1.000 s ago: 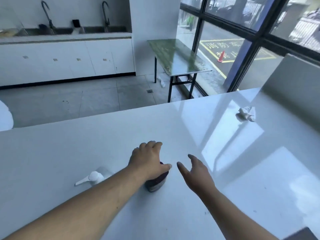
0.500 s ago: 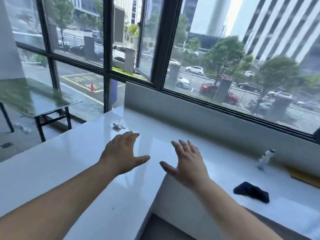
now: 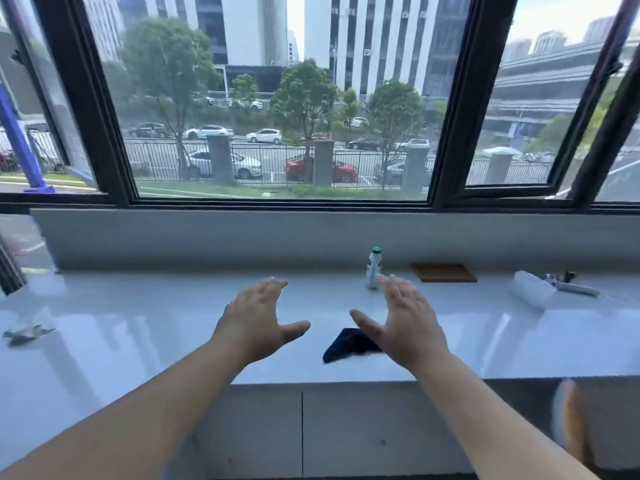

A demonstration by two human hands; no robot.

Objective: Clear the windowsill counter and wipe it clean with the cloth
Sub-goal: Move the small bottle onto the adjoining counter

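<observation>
Both hands, the left hand and right hand, had loose, empty fingers, so the bottle, mat and dark cloth sat untouched on the tabletop.

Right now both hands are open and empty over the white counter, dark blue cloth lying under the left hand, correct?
One error: the head view shows the crumpled dark blue cloth partly under the right hand, not the left hand. The rest stands: both hands are open and empty over the glossy white windowsill counter.
</observation>
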